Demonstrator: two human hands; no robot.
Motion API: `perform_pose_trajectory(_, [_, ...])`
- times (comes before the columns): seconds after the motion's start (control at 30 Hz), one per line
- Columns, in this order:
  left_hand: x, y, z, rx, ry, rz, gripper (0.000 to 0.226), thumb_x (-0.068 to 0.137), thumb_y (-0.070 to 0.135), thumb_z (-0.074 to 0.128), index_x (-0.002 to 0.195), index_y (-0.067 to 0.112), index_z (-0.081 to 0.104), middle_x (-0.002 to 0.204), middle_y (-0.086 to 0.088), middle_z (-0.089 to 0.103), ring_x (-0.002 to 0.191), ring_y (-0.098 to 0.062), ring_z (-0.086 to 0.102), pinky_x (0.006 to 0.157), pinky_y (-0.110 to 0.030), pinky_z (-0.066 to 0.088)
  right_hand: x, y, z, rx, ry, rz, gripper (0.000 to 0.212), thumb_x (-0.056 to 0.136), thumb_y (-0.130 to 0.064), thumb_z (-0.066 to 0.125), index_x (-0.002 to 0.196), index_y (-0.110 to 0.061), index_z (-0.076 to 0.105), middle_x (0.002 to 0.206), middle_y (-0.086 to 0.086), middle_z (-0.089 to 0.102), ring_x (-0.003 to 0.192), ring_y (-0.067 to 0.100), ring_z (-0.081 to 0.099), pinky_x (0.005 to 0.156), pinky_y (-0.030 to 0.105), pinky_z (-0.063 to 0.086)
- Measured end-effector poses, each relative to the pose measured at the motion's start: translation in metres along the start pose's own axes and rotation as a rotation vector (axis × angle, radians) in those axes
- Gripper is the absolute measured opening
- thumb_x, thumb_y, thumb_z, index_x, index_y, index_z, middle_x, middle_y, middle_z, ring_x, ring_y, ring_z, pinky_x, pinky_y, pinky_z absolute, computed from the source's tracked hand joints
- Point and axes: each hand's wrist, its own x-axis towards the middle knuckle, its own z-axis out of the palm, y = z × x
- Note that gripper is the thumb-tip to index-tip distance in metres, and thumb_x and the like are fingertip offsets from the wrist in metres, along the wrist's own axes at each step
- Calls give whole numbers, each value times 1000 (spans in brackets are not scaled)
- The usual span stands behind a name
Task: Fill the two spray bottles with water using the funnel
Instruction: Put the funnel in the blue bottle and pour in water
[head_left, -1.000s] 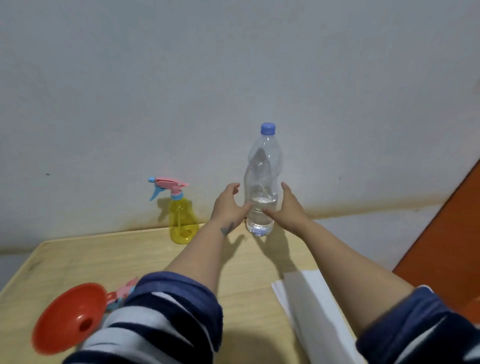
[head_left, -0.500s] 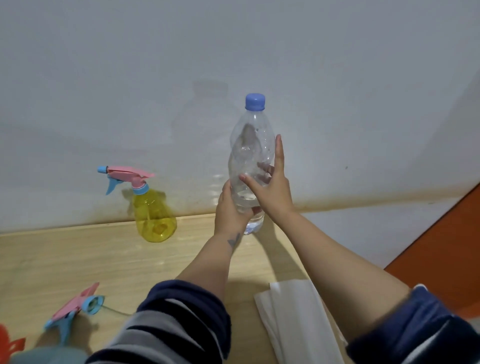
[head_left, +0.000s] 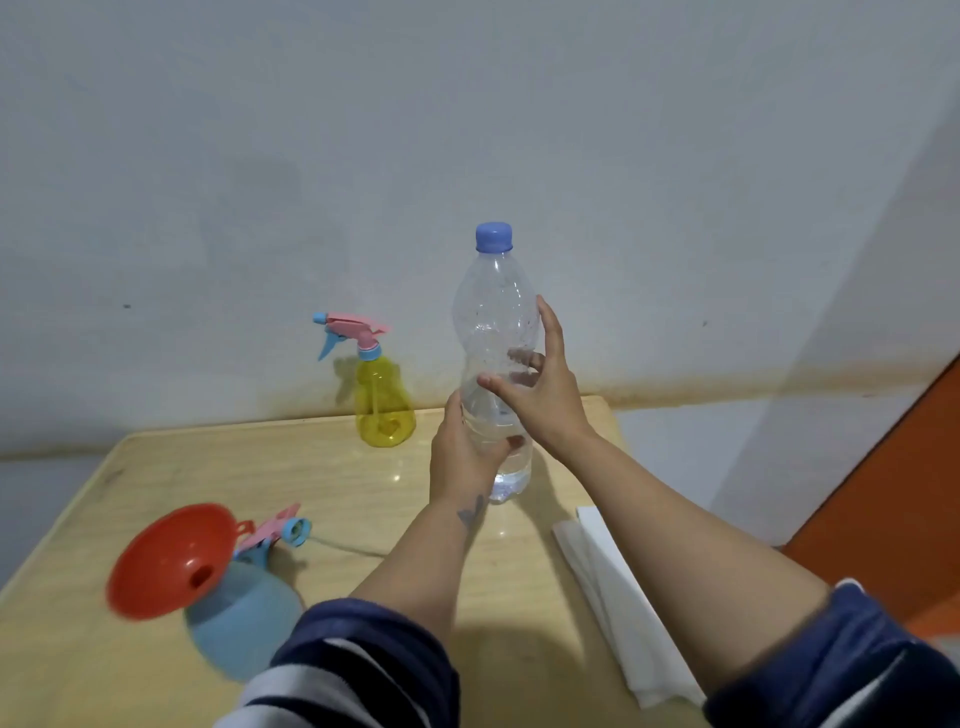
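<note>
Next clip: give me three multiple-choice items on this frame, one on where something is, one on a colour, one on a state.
1. Where does the red funnel sit?
A. In the neck of the blue spray bottle
B. In the yellow spray bottle
C. Flat on the white cloth

2. What colour is the water bottle's cap?
A. Red
B. Blue
C. Yellow

3. What is the state of the water bottle?
A. Lying open on the table
B. Capped and held in both hands
C. Standing untouched by the wall

Key: 1 A, the funnel rests in the blue spray bottle. 2 B, the cap is blue. 3 B, the left hand and right hand grip the water bottle, cap on.
</note>
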Motion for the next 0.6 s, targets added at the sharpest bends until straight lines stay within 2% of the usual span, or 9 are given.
perform_pose_trajectory(0.07, [-22, 0, -15, 16, -1, -1, 80, 64, 23, 88, 130, 35, 46, 103, 31, 56, 99, -7, 57, 82, -21, 45, -25, -12, 5, 4, 1, -9, 104, 74, -24, 81, 144, -51, 10, 120, 6, 57, 97, 20, 64, 93, 34, 51])
perform_pose_trajectory(0.17, [-58, -1, -36, 57, -9, 2, 87, 61, 33, 89, 135, 36, 42, 122, 16, 60, 110, -12, 60, 91, -32, 50, -66, -29, 12, 3, 21, -24, 105, 74, -23, 81, 145, -50, 10, 120, 8, 57, 95, 20, 63, 92, 30, 49])
perform_pose_trajectory(0.23, [-82, -1, -48, 76, -26, 6, 87, 62, 33, 88, 135, 36, 40, 123, 12, 61, 111, -15, 60, 91, -34, 51, -92, -37, 14, 6, 29, -18, 105, 73, -23, 81, 145, -51, 10, 119, 8, 57, 94, 20, 63, 91, 29, 49])
perform_pose_trajectory(0.47, [-143, -13, -66, 86, -58, -5, 89, 61, 34, 88, 136, 34, 41, 126, 11, 61, 114, -17, 59, 94, -36, 50, -162, -45, 17, -11, 75, 26, 104, 73, -25, 81, 143, -55, 10, 120, 4, 59, 96, 17, 64, 79, 23, 47])
perform_pose_trajectory(0.6, [-163, -21, -66, 71, -61, -44, 95, 61, 30, 89, 141, 32, 37, 133, 10, 56, 119, -17, 55, 92, -32, 49, -187, -39, 19, -24, 103, 51, 103, 71, -25, 82, 139, -60, 11, 117, 1, 61, 97, 15, 65, 88, 32, 52])
